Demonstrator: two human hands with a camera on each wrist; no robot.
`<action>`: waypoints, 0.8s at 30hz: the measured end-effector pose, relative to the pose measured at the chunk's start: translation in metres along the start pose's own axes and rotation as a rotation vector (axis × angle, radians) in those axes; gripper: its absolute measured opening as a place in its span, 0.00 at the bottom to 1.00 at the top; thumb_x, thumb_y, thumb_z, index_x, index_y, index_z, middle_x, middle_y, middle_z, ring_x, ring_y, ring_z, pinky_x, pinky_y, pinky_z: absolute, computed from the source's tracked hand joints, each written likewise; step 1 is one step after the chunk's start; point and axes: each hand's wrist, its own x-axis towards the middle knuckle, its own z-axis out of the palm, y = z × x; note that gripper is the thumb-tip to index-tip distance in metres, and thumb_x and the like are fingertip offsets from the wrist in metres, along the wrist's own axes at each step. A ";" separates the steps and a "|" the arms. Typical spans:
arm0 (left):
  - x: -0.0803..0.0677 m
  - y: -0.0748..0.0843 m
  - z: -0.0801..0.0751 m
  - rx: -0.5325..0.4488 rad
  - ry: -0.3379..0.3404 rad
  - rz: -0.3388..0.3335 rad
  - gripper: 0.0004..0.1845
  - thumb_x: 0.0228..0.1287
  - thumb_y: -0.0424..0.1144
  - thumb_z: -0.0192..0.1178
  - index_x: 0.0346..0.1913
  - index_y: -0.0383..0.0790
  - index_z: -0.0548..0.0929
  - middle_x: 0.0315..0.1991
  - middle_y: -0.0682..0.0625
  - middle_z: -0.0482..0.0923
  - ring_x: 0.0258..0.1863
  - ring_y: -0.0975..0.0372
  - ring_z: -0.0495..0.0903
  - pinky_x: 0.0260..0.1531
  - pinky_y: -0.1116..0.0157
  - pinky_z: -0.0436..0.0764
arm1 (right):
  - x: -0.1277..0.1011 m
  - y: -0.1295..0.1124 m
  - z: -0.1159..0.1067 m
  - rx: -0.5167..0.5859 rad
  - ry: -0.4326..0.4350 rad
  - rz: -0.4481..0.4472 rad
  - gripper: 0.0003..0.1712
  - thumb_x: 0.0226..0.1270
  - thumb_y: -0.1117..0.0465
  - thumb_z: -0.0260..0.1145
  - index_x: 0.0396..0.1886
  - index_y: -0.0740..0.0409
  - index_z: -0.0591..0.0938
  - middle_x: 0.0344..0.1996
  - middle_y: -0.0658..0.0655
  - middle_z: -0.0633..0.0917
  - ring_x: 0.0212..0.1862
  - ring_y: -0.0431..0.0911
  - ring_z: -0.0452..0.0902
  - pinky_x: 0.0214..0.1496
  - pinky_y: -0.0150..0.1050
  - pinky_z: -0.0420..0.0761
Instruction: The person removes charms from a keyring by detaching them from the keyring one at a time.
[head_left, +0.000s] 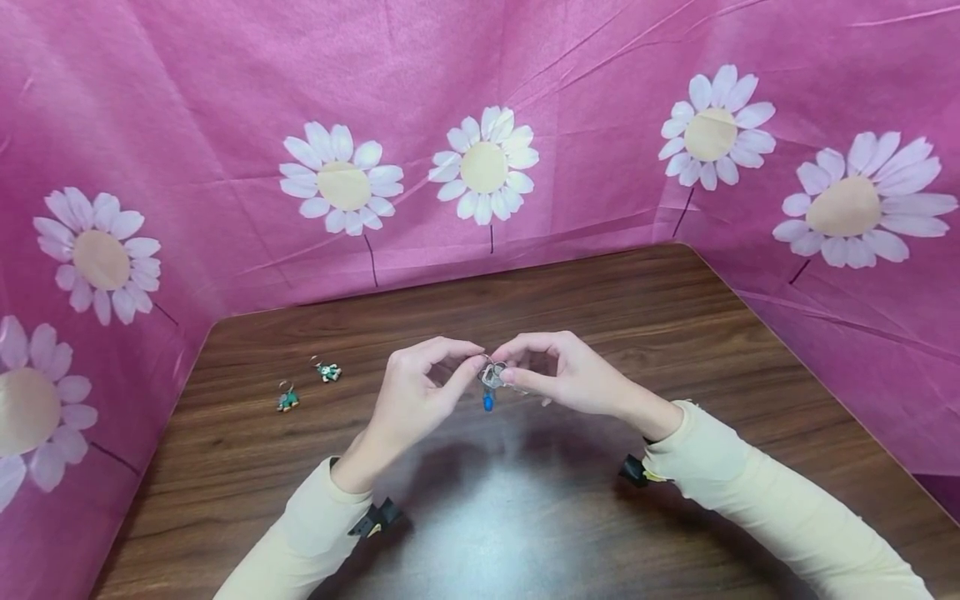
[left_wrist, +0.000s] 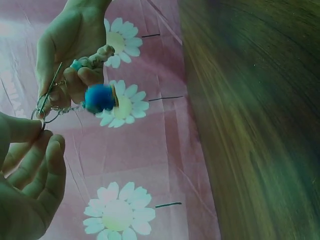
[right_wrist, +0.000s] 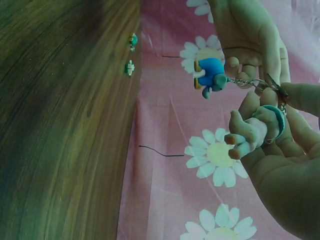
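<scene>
Both hands pinching a key ring point(head_left: 491, 372) just above the table point(head_left: 570, 517): left hand point(head_left: 417, 393) on one side, right hand point(head_left: 564, 372) opposite. Blue charm point(right_wrist: 210, 74) dangling off it. Could easily slip from fingertips; two charms point(head_left: 307, 385) sitting well left of the ring.

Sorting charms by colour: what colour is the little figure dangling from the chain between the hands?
Blue figure, clearest in the right wrist view.

Two small charms point(head_left: 307, 384) lie far left; bare table point(head_left: 600, 317) behind the hands.
</scene>
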 end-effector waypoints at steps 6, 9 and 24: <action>0.000 0.001 -0.001 -0.045 0.003 -0.031 0.04 0.65 0.33 0.70 0.41 0.42 0.90 0.31 0.55 0.88 0.20 0.65 0.81 0.19 0.66 0.82 | 0.002 0.000 0.001 -0.010 0.018 -0.020 0.12 0.71 0.65 0.69 0.51 0.52 0.86 0.28 0.57 0.82 0.26 0.49 0.76 0.18 0.40 0.79; -0.001 0.002 -0.003 -0.068 -0.016 -0.075 0.03 0.65 0.33 0.70 0.40 0.43 0.90 0.32 0.56 0.88 0.19 0.64 0.80 0.18 0.65 0.80 | 0.003 -0.001 0.001 -0.029 0.017 -0.019 0.11 0.71 0.64 0.69 0.51 0.51 0.86 0.29 0.55 0.82 0.26 0.52 0.76 0.18 0.40 0.78; 0.003 0.013 -0.008 -0.220 -0.102 -0.404 0.03 0.66 0.36 0.69 0.40 0.41 0.90 0.29 0.51 0.88 0.17 0.56 0.81 0.18 0.56 0.84 | 0.005 -0.004 0.003 -0.026 0.006 -0.007 0.11 0.70 0.64 0.69 0.51 0.52 0.85 0.29 0.53 0.82 0.25 0.46 0.75 0.18 0.39 0.78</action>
